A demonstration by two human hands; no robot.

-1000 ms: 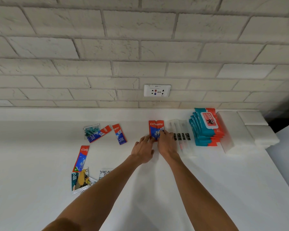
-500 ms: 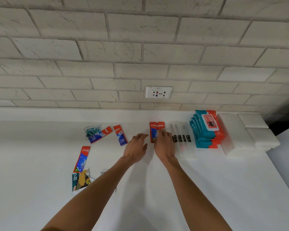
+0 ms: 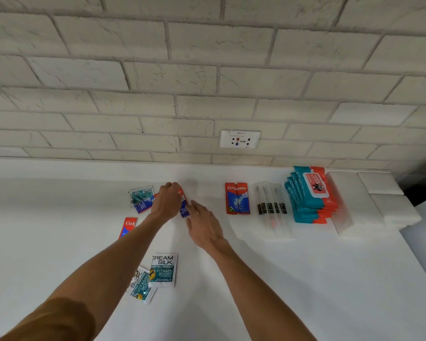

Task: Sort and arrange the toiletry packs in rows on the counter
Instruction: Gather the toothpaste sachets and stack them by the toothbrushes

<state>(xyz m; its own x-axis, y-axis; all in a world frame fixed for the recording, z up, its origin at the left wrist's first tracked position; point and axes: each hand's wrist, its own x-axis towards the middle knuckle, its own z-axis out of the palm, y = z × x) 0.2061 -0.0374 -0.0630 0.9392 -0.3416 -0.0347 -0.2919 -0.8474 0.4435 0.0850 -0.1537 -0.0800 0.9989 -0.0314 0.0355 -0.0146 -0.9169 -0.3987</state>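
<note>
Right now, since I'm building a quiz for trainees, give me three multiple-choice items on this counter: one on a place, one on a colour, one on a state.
1. Where do the sorted Colgate packs lie?
A) on top of the wipes stack
B) right beside the clear toothbrush packs
C) propped against the wall

2. What colours is the wipes stack?
A) teal and red-orange
B) purple and yellow
C) black and white

3. What is the right hand doing?
A) gripping the wipes stack
B) lying flat on the clear toothbrush packs
C) reaching with straight fingers to a small Colgate sachet

Answers: B, since the two sit side by side; A, since teal wrappers with red-orange ends show; C, since its fingertips meet the sachet's lower end and hold nothing.
</note>
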